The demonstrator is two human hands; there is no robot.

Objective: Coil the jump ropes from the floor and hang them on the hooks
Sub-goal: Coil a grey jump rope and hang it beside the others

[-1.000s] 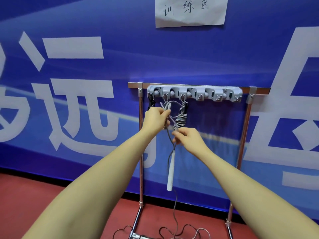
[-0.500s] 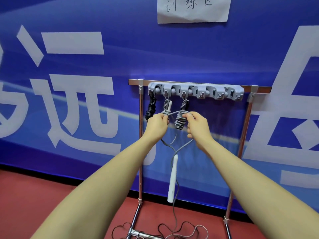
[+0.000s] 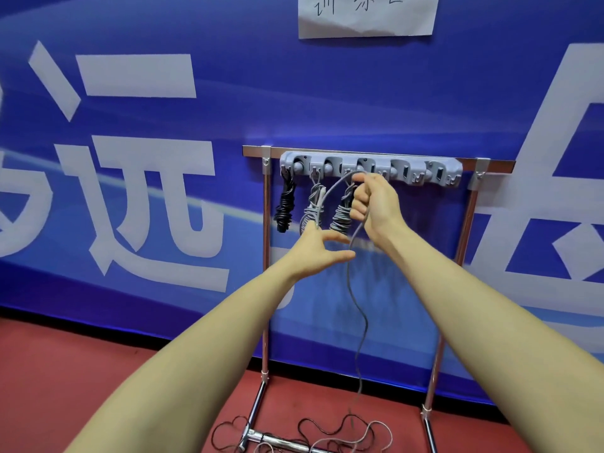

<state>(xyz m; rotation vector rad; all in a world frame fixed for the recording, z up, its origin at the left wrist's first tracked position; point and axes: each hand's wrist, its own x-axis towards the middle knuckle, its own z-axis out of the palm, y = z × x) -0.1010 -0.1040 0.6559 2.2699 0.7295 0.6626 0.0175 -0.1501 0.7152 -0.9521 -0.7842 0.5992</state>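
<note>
A grey hook rail [image 3: 371, 167] sits on top of a metal stand. Three coiled ropes hang from its left hooks: a black one [image 3: 285, 204], a grey one [image 3: 313, 207] and another grey one [image 3: 341, 214]. My right hand [image 3: 372, 201] grips a loose grey jump rope [image 3: 358, 322] just below the rail, near the third hook. That rope loops over the hand and trails down to the floor. My left hand [image 3: 318, 251] is lower, fingers spread, touching the bottom of the hanging grey coils and holding nothing.
The stand [image 3: 266, 289] has chrome uprights and a foot bar on the red floor. Tangled rope [image 3: 327, 433] lies on the floor around the foot. A blue banner with white characters fills the wall behind, with a paper sign [image 3: 367, 14] above.
My right hand has risen with the grey rope up to the rail. My left hand has let go of the rope, opened and dropped a little. The white handle is no longer in sight.
</note>
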